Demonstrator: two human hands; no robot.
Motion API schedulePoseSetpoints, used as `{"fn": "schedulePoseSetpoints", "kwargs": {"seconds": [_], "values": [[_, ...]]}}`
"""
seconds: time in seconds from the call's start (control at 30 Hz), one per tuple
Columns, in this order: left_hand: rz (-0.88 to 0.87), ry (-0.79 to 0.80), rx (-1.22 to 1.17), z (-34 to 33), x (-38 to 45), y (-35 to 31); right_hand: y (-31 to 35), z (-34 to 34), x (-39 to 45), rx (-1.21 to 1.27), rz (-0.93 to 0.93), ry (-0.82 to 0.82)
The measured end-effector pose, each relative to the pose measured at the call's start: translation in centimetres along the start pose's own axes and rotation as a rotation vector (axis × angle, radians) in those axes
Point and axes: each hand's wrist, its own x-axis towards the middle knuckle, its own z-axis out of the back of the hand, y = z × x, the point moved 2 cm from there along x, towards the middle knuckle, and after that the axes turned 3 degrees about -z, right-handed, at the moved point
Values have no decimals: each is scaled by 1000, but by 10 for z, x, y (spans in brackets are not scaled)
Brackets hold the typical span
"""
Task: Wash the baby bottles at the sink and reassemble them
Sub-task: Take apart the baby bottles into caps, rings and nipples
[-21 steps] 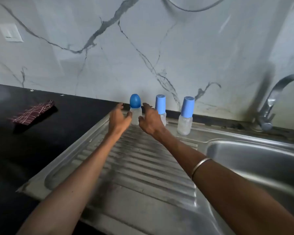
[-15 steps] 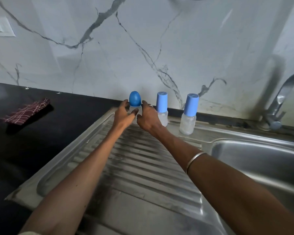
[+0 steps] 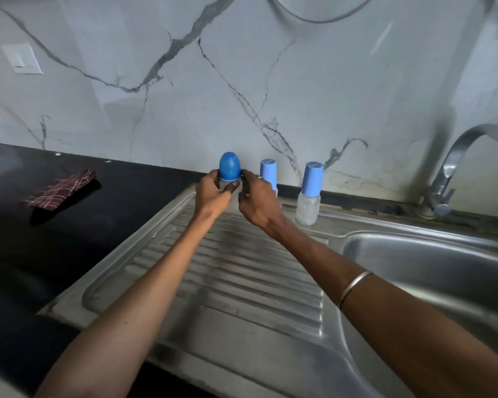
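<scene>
Three small clear baby bottles stand in a row at the back of the steel drainboard (image 3: 242, 271). The leftmost bottle (image 3: 229, 166) has a rounded dark blue cap. My left hand (image 3: 212, 193) and my right hand (image 3: 256, 201) both grip its clear body from either side, which hides most of it. The middle bottle (image 3: 268, 172) has a tall light blue cap and is partly hidden behind my right hand. The right bottle (image 3: 309, 193) stands untouched, also with a light blue cap.
The sink basin (image 3: 431, 271) lies to the right, with a steel tap (image 3: 454, 168) behind it. A folded red checked cloth (image 3: 61, 189) lies on the black counter (image 3: 41, 254) to the left. A marble wall rises directly behind the bottles.
Both hands have closed in from just in front of the dark-capped bottle and now grip it on both sides. The other two bottles have not moved.
</scene>
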Motion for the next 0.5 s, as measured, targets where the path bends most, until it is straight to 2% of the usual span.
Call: {"fn": "schedulePoseSetpoints", "kwargs": {"seconds": [0.2,0.5], "values": [[-76,33,-68,0,-55,-53,12,62,-49,73,-41,-93],[-120,85,-154,-47,-131,-129,-7,155,-124,35,-86,-237]]}}
